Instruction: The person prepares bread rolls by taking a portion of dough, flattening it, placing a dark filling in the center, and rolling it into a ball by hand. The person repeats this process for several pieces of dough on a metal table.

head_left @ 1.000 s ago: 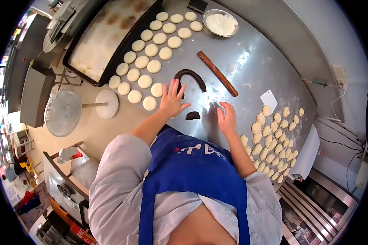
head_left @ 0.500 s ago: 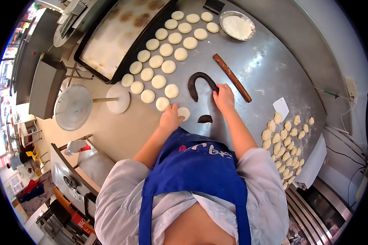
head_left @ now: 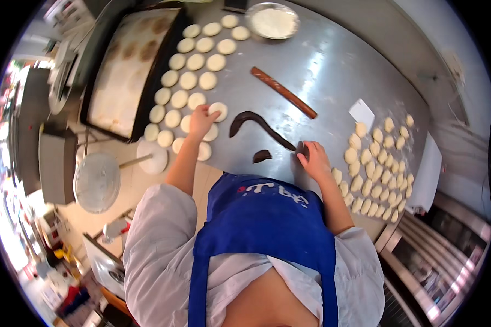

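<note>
My left hand (head_left: 202, 121) is at the right edge of several rows of flattened dough rounds (head_left: 179, 99). Its fingers and thumb close on the side of one pale dough round (head_left: 219, 110). A dark brown rope of paste (head_left: 251, 117) lies curved on the metal table, its thin tail pointing at my right hand (head_left: 315, 159). The fingers of that hand are bent together just beyond the tail. A dark patch shows at their tips, too small to make out. Nearer me sits a small dark paste lump (head_left: 262, 156).
A brown rolling pin (head_left: 283, 92) lies beyond the rope. At the back stands a metal bowl of white flour (head_left: 273, 23). A large baking tray (head_left: 126, 71) is at the left. Several small dough pieces (head_left: 376, 174) and a white scraper (head_left: 361, 113) are on the right.
My left hand has moved outward to a dough round. My right hand has drawn back toward the right, off the rope, whose hook has opened into a longer curve. The whole view has shifted.
</note>
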`<state>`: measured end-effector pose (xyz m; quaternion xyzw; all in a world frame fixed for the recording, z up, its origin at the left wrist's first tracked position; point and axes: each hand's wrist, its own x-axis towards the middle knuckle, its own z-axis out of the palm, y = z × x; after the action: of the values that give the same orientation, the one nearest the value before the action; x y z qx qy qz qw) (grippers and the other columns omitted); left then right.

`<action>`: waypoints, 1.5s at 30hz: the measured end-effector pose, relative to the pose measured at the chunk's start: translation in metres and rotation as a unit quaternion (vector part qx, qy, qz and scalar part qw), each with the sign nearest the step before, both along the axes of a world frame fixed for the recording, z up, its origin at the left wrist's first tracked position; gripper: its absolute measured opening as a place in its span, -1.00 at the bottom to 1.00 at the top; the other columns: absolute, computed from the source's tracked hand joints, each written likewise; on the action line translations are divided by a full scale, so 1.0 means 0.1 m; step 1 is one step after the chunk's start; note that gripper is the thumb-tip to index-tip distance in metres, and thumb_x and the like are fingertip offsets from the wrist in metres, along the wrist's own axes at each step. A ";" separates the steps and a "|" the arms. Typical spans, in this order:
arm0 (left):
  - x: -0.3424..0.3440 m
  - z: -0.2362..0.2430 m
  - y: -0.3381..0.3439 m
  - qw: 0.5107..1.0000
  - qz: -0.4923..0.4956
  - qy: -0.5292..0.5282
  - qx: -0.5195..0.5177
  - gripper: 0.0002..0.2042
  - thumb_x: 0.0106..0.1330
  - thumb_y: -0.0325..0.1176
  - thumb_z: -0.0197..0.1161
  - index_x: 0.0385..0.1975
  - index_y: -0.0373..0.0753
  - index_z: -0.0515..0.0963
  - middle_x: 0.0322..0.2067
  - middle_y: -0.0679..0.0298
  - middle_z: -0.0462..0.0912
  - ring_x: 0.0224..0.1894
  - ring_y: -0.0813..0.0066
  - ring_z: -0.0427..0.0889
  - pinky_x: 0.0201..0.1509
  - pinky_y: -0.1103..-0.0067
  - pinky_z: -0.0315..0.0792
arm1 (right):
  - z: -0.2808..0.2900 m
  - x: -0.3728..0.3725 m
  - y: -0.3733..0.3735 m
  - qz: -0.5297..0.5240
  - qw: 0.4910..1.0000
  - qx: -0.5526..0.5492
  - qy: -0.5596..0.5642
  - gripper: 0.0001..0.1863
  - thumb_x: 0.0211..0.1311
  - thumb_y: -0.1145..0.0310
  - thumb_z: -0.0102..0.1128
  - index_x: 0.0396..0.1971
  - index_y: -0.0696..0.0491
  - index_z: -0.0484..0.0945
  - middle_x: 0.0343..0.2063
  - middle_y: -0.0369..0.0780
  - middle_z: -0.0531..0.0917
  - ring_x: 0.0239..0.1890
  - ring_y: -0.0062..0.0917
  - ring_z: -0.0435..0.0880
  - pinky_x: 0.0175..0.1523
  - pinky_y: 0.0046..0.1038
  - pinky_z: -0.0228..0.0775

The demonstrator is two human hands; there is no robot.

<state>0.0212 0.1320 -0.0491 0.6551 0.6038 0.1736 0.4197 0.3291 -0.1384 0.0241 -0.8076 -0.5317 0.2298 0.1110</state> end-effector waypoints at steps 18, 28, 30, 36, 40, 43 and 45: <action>0.37 0.89 -1.46 0.978 -0.135 0.044 0.154 -0.62 0.10 -0.40 0.34 -0.05 -0.23 0.47 0.05 0.06 0.41 -0.26 0.36 0.61 -0.31 0.50 0.53 | -0.49 2.04 -0.21 -0.441 0.892 0.075 0.063 -0.43 0.04 0.18 0.29 -0.03 0.25 0.43 -0.07 0.03 0.56 0.03 -0.12 0.50 0.11 -0.22 0.33; 0.53 1.07 -1.82 0.959 -0.222 0.076 0.159 -0.68 0.10 -0.37 0.34 -0.11 -0.17 0.52 0.04 0.19 0.44 -0.21 0.28 0.64 -0.23 0.44 0.53 | -0.60 2.23 -0.30 -0.421 0.877 0.229 0.030 -0.42 -0.05 0.16 0.36 -0.04 0.17 0.44 -0.22 -0.05 0.61 -0.16 -0.22 0.60 -0.01 -0.30 0.41; 0.52 1.10 -1.83 0.951 -0.236 0.075 0.187 -0.68 0.10 -0.37 0.34 -0.12 -0.17 0.52 0.03 0.19 0.45 -0.21 0.27 0.64 -0.23 0.44 0.52 | -0.61 2.37 -0.28 -0.396 0.908 0.135 0.023 -0.40 0.00 0.13 0.32 0.03 0.13 0.44 -0.13 -0.04 0.58 -0.08 -0.21 0.56 0.05 -0.29 0.39; 0.48 1.16 -1.97 0.944 -0.252 0.126 0.174 -0.70 0.12 -0.33 0.32 -0.12 -0.14 0.53 0.00 0.22 0.48 -0.19 0.19 0.62 -0.16 0.37 0.51 | -0.34 2.71 0.13 -0.264 0.950 0.132 -0.104 -0.22 -0.15 -0.02 0.39 0.10 0.06 0.42 0.00 -0.07 0.51 0.14 -0.21 0.41 0.20 -0.31 0.27; 0.57 1.17 -2.14 0.931 -0.272 0.172 0.170 -0.71 0.13 -0.32 0.30 -0.12 -0.13 0.54 0.02 0.24 0.48 -0.16 0.18 0.61 -0.15 0.36 0.51 | -0.15 3.03 0.31 -0.227 0.964 -0.113 -0.074 -0.12 -0.27 -0.12 0.44 0.07 0.11 0.44 0.02 -0.06 0.54 0.13 -0.18 0.44 0.24 -0.20 0.20; 0.63 1.18 -2.30 0.936 -0.265 0.175 0.154 -0.71 0.12 -0.33 0.30 -0.12 -0.14 0.54 0.01 0.25 0.48 -0.17 0.18 0.61 -0.14 0.37 0.51 | -0.28 3.31 0.35 -0.127 0.977 -0.169 -0.025 -0.11 -0.28 -0.17 0.43 0.05 0.12 0.45 -0.02 -0.05 0.57 0.09 -0.20 0.49 0.23 -0.17 0.19; 0.65 1.20 -2.37 0.934 -0.262 0.196 0.140 -0.71 0.11 -0.35 0.31 -0.13 -0.15 0.55 0.00 0.25 0.49 -0.18 0.18 0.61 -0.13 0.37 0.51 | -0.41 3.51 0.36 -0.024 0.993 -0.088 -0.075 -0.30 -0.13 -0.04 0.37 -0.02 0.12 0.50 -0.11 -0.05 0.62 -0.02 -0.27 0.59 0.11 -0.27 0.35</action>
<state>0.0857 -0.1049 0.0705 0.8633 0.4503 0.0081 0.2277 0.6799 -0.1022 -0.0168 -0.8416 -0.4966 0.2122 0.0046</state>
